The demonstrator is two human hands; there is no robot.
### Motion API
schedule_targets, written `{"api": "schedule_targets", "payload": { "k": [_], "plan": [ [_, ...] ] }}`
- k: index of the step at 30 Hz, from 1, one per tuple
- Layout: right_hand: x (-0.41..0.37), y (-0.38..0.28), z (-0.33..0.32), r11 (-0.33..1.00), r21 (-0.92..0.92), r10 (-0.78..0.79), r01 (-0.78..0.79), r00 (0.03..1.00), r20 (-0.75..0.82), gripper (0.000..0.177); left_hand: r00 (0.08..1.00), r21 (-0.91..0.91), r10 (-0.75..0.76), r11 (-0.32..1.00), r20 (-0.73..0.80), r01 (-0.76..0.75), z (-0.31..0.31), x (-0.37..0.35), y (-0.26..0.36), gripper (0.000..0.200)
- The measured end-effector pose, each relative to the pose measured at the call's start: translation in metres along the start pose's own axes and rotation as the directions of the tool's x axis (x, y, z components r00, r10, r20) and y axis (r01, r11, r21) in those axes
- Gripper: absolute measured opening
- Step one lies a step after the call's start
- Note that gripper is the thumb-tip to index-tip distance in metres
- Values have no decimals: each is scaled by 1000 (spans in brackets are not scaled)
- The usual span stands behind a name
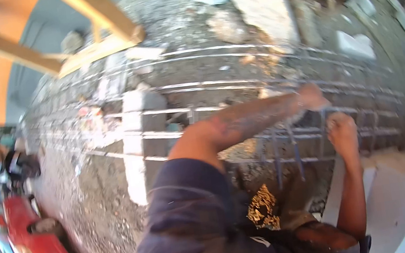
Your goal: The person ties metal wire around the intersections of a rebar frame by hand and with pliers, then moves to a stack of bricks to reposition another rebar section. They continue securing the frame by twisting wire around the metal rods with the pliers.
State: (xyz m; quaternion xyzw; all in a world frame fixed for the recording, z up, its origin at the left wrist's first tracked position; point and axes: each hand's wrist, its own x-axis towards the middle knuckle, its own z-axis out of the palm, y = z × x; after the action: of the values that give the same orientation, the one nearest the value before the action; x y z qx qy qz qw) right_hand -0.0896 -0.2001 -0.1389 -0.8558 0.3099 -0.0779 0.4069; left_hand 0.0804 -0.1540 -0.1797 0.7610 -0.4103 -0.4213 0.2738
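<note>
Right hand (342,131) is seen curled into a fist, clamped on a bar of the rebar grid (217,84) near its right end. Left hand (312,97) is set just above it, against a neighbouring bar. Blur hides its fingers, so whether they're apart or together can't be told. The two hands are held close together but not touching.

The left arm is stretched across the frame from a dark blue sleeve (189,208). The right arm is raised from the bottom edge.

The rebar grid is laid across the middle of the view, with long steel bars running left to right over the rubble. Short cross bars (276,157) are seen just left of the right hand.

Grey concrete blocks (142,130) are stacked in a column under the grid's left part, well apart from both hands. A pale broken slab (263,5) is lying on the gravel ground (182,29) beyond the grid. Timber beams (95,16) are crossed at the upper left.

A white flat surface (399,196) is seen below the right hand at the lower right. A red vehicle (30,244) is parked at the far left edge, with its type not resolved. Another person (6,160) is partly seen above it, blurred.
</note>
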Motion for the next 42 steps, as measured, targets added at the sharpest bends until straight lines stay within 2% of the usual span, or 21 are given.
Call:
{"api": "schedule_targets", "payload": {
  "k": [1,2,3,4,5,6,8,13,15,19,21,22,24,28,30,31,33,34,36,40,42],
  "plan": [
    [3,10,5,996,84,34,-34,999,10,7,989,109,86,991,-116,-73,15,18,-8,38],
    [5,4,7,981,125,150,-151,989,12,8,989,112,55,993,-135,-40,28,37,-15,31],
    [8,2,8,977,76,198,-198,980,10,10,979,314,185,938,-90,-149,41,57,-23,23],
    [8,-8,8,967,103,230,-231,973,22,11,979,321,149,942,-141,-97,40,62,-28,23],
    [8,-12,6,953,122,277,-277,961,18,11,929,559,366,760,53,-332,37,67,-25,17],
    [9,-7,6,960,119,252,-253,967,29,11,812,692,497,470,305,-548,38,72,-21,15],
    [15,9,4,990,4,141,-141,990,-20,12,852,691,460,531,250,-490,44,83,-19,14],
    [21,32,15,992,101,84,-78,995,-59,12,947,613,287,726,141,-311,48,88,-32,12],
    [19,31,16,999,32,47,-43,993,-110,11,972,389,234,893,28,-226,46,82,-31,12],
    [19,28,10,1000,-4,25,-26,997,-70,9,937,468,347,822,38,-323,42,72,-28,16],
    [19,31,6,999,27,-29,28,1000,4,10,983,276,159,953,-96,-127,48,75,-26,17],
    [18,27,6,999,20,-27,27,1000,3,10,982,271,163,953,-96,-132,46,70,-22,17],
    [14,17,11,994,-103,17,-28,994,-107,16,980,153,85,987,-182,-57,39,56,-16,17],
    [18,23,6,953,-286,-120,100,991,-52,22,968,226,228,953,-102,-200,52,81,-34,18],
    [20,14,3,980,-201,24,-10,998,64,21,981,-82,138,985,-133,-150,49,75,-37,12],
    [19,15,3,980,-200,23,-9,997,67,21,982,-83,135,986,-135,-147,43,70,-34,12],
    [15,20,4,960,-264,-98,93,995,-8,22,920,471,391,804,43,-364,28,60,-23,14],
    [17,27,4,961,-259,-100,96,995,-4,22,922,473,385,805,42,-358,26,57,-22,14],
    [24,45,0,801,-511,-279,312,950,144,25,890,660,450,648,73,-382,28,56,-20,20],
    [18,20,0,725,-636,-178,264,964,197,27,907,624,418,698,44,-352,32,58,-21,21],
    [14,4,1,757,-639,-58,135,988,140,26,923,611,383,720,46,-329,28,51,-17,19]
  ]
}}
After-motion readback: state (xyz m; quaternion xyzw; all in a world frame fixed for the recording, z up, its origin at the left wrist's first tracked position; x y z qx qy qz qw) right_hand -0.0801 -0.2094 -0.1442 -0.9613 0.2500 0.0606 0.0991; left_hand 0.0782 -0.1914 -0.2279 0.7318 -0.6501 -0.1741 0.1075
